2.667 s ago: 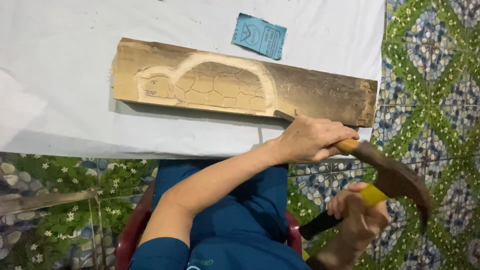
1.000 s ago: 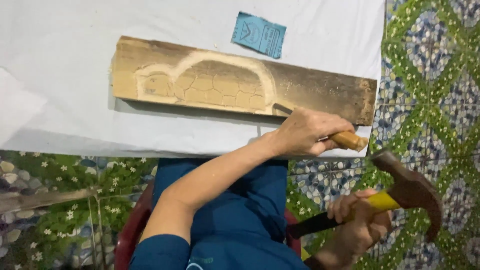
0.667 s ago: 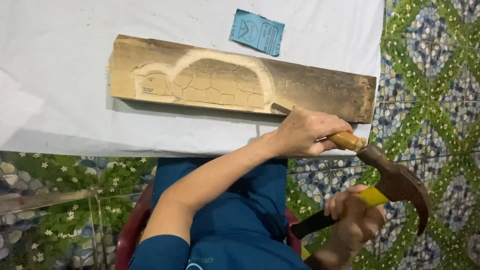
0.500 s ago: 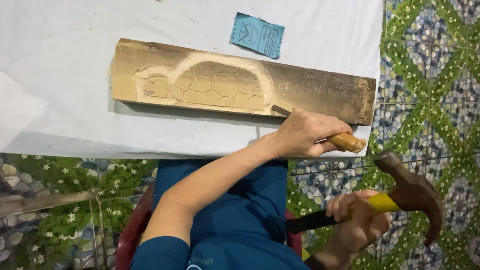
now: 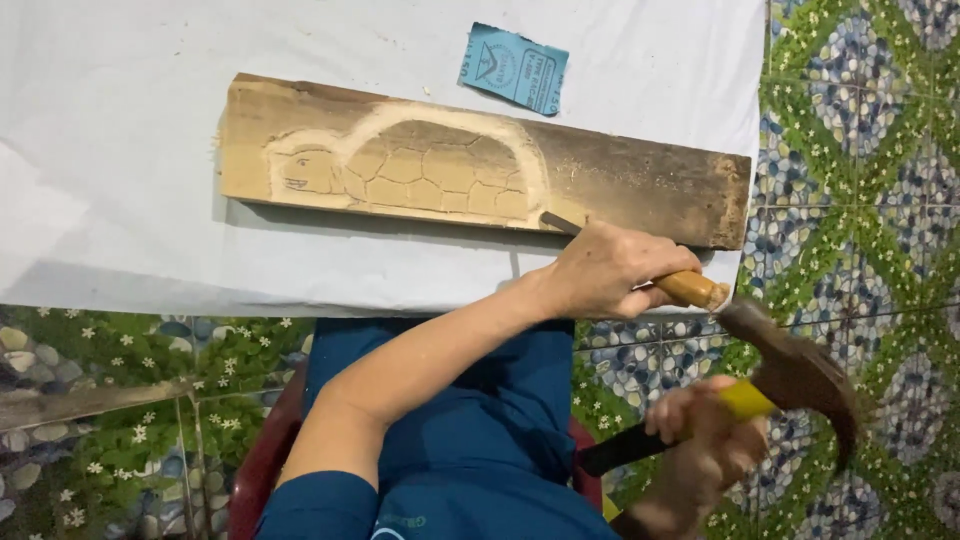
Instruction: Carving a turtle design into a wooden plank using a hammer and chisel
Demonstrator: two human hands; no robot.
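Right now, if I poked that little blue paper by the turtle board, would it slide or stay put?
The blue paper would probably slide easily: it looks thin, lies flat and loose on the smooth white table cover, and nothing rests on it. It likely feels very light and would bend when lifted. The carved wooden board beside it looks thick and stiff, so it should move far less.

The right hand point(image 5: 705, 455) and the brown-headed claw hammer point(image 5: 790, 375) with its yellow-and-black handle are smeared by motion — edges uncertain. The left hand point(image 5: 605, 270) hides the middle of the wooden-handled chisel point(image 5: 690, 290); only its butt and blade tip show. Above the long carved wooden plank point(image 5: 480, 165), the white-covered desk point(image 5: 120, 100) runs off the frame — its far edge unseen.
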